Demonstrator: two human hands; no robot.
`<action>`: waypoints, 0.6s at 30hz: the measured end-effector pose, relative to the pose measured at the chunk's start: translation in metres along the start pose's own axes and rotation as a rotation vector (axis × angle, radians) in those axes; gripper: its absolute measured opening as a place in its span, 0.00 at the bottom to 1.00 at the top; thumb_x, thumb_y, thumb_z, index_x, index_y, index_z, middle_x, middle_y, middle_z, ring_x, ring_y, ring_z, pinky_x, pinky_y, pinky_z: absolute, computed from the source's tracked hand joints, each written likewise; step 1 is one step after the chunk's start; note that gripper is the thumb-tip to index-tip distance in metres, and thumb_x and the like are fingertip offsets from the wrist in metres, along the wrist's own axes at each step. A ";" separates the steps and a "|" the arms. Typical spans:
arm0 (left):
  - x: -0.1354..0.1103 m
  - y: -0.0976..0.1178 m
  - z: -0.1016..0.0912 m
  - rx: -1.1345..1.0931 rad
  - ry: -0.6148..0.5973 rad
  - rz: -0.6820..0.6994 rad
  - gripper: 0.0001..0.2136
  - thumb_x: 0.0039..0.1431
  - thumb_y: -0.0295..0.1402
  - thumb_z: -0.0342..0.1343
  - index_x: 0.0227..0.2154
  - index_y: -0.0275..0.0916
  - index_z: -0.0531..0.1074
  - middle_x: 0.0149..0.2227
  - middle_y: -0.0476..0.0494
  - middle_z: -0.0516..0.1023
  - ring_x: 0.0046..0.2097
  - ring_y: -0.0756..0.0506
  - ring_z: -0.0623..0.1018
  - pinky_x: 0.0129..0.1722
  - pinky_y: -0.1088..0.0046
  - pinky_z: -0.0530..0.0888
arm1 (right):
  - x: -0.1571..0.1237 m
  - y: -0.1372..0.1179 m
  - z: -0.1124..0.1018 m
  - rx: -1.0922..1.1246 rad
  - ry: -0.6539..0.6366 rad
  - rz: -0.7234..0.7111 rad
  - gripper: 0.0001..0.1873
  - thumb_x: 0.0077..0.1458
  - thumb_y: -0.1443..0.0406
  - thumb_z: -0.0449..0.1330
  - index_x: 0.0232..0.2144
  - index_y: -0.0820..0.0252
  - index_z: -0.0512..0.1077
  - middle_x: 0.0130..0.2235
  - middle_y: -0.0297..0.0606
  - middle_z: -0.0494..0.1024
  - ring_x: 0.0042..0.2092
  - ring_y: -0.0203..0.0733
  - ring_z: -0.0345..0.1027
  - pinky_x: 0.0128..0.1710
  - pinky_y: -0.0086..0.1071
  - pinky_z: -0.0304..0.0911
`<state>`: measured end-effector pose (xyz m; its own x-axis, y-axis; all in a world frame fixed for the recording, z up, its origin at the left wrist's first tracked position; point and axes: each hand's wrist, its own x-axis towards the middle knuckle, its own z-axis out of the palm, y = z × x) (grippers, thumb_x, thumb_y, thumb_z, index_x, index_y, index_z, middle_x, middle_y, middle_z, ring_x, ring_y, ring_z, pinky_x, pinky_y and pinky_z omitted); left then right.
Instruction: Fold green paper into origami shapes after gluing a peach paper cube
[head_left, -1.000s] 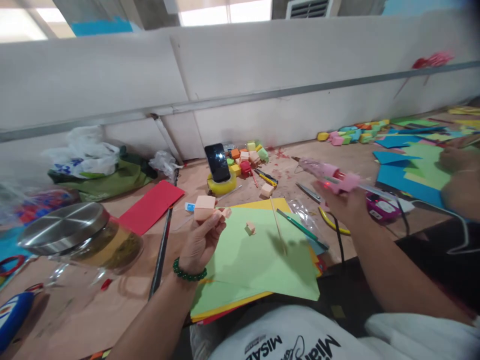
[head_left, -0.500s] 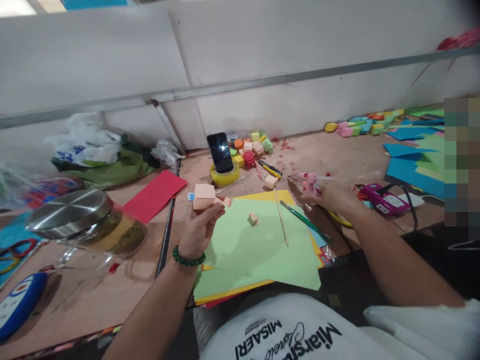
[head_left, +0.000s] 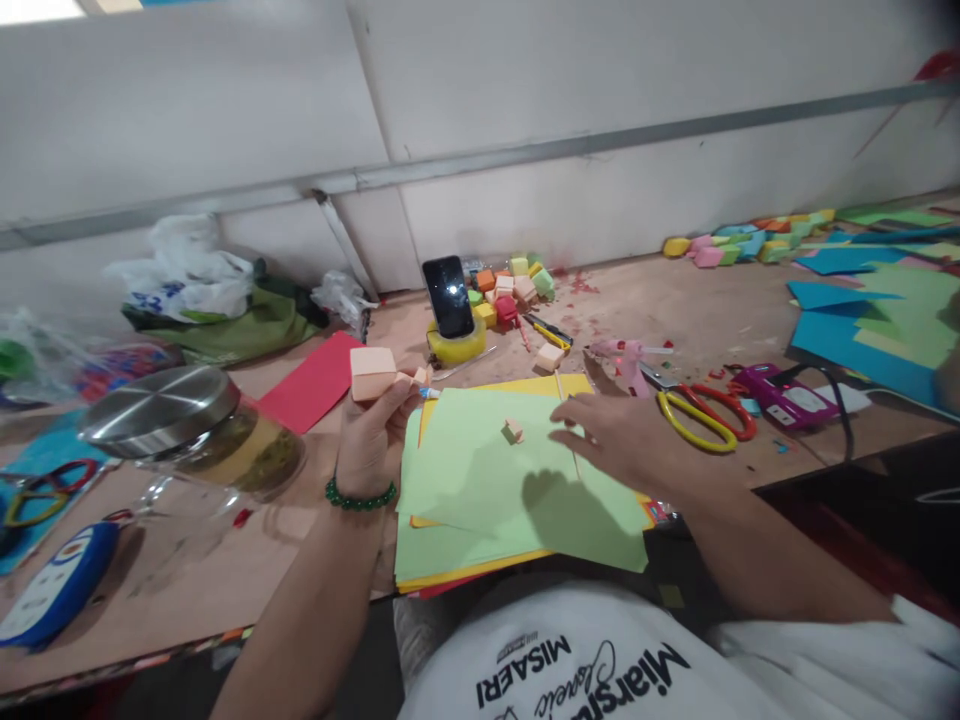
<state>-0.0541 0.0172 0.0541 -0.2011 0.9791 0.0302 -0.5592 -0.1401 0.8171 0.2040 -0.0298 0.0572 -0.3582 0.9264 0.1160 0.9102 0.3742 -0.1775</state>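
Left hand (head_left: 369, 430) pinching peach box (head_left: 372, 374) and small peach piece (head_left: 422, 377), just left of green paper (head_left: 480, 510); hard squeeze could dent box. Right hand (head_left: 626, 440) loosely spread above green paper's right part, contact with wooden stick (head_left: 559, 386) unclear. Loose folded piece (head_left: 514, 430) lying mid green paper; low sweep could knock it off. Pink glue gun (head_left: 636, 365) off green paper's far right corner; careless reach could brush it and, if hot, burn skin
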 end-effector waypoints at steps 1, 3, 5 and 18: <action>0.002 0.000 -0.001 -0.006 0.005 -0.002 0.09 0.38 0.23 0.71 0.24 0.36 0.77 0.25 0.49 0.81 0.27 0.52 0.79 0.28 0.83 0.77 | 0.013 0.003 0.001 -0.051 -0.013 0.082 0.13 0.63 0.58 0.53 0.43 0.57 0.73 0.42 0.43 0.80 0.39 0.47 0.74 0.36 0.35 0.62; 0.003 0.000 -0.002 -0.003 -0.012 -0.006 0.10 0.36 0.24 0.72 0.24 0.35 0.77 0.26 0.49 0.81 0.27 0.53 0.79 0.28 0.84 0.76 | 0.046 0.011 0.003 -0.114 -0.036 0.218 0.16 0.63 0.57 0.52 0.48 0.58 0.71 0.49 0.48 0.77 0.44 0.52 0.73 0.40 0.39 0.63; 0.004 -0.002 -0.001 0.012 -0.040 -0.010 0.12 0.34 0.26 0.73 0.24 0.35 0.77 0.26 0.49 0.81 0.27 0.53 0.79 0.29 0.84 0.76 | 0.081 0.022 0.007 -0.106 -0.113 0.357 0.20 0.62 0.55 0.53 0.50 0.62 0.69 0.52 0.53 0.74 0.49 0.57 0.71 0.43 0.42 0.63; 0.001 -0.002 -0.008 0.131 -0.144 0.033 0.15 0.38 0.33 0.72 0.29 0.36 0.75 0.31 0.48 0.80 0.30 0.51 0.79 0.32 0.78 0.77 | 0.055 0.028 0.017 0.436 0.039 -0.041 0.32 0.52 0.61 0.62 0.59 0.53 0.63 0.46 0.39 0.80 0.39 0.43 0.75 0.40 0.37 0.71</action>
<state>-0.0596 0.0177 0.0477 -0.0953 0.9865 0.1331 -0.4432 -0.1618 0.8817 0.2063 0.0328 0.0416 -0.3765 0.9112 0.1672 0.7196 0.4013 -0.5667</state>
